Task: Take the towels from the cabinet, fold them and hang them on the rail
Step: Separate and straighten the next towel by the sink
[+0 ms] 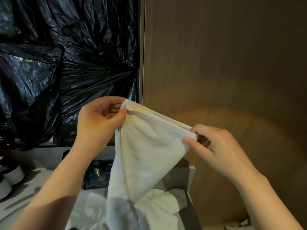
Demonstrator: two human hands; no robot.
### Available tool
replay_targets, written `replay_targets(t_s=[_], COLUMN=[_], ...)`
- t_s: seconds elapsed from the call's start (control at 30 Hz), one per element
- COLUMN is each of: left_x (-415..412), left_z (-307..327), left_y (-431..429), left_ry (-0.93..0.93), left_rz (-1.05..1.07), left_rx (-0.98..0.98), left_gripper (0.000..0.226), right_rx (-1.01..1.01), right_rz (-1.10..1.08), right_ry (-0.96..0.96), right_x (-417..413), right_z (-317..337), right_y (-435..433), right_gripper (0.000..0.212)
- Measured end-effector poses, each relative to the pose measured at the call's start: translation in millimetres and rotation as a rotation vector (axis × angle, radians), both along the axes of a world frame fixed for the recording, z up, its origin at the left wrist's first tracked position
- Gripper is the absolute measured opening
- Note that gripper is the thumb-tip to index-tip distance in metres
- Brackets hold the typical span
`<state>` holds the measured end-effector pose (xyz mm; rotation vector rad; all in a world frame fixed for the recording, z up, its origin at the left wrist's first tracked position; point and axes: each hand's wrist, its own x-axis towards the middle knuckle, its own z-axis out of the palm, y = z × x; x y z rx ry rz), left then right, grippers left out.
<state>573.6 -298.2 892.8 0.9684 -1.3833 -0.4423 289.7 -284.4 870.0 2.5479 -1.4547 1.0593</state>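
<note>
**Item:** white towel (149,155), held in the air over the grey counter (33,188).

**Lie:** the top edge is stretched between both hands and slants from upper left down to lower right. The body hangs straight down from that edge, long axis near vertical. Its lower end reaches a heap of white cloth (159,200) on the counter.

**Left hand** (101,118): thumb and curled fingers pinch the higher corner.

**Right hand** (214,146): thumb and forefinger pinch the lower end of the same edge.

**Coming move (judged):** a fold, probably by levelling the edge and bringing the two corners together. Neither hand is the nearer, since both already have the towel.

**Surroundings:**
- black plastic sheeting (66,63) behind, at left
- brown wood panel (232,63) at right
- dark packet (98,175) on the counter
- white round objects (13,176) at the left edge, kind unclear

**Obstructions:** nothing lies between the hands. The heap below may catch the hanging end. No rail is in view.
</note>
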Motion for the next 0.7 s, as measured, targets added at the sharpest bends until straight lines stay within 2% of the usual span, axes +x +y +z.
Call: replay_targets(t_s=[0.13, 0.3, 0.4, 0.7], left_x=[0.6, 3.2, 2.0, -9.2], left_z=[3.7, 8.0, 6.5, 9.4], left_y=[-3.1, -5.5, -6.2, 0.3], left_ry=[0.052, 0.080, 0.080, 0.134], left_rz=[-0.003, -0.006, -0.017, -0.096], left_rx=[-0.049, -0.094, -0.094, -0.128], left_gripper=[0.025, 0.028, 0.026, 0.021], right_rx=[-0.096, -0.076, -0.056, 0.159], right_rz=[-0.027, 0.043, 0.044, 0.088], right_ry=[-0.124, -0.530, -0.679, -0.665], right_x=[2.9, 17.0, 18.0, 5.5], right_z=[15.8, 27.0, 31.7, 34.6], right_y=[-5.8, -6.0, -4.7, -0.1], right_gripper=[0.023, 0.019, 0.021, 0.027])
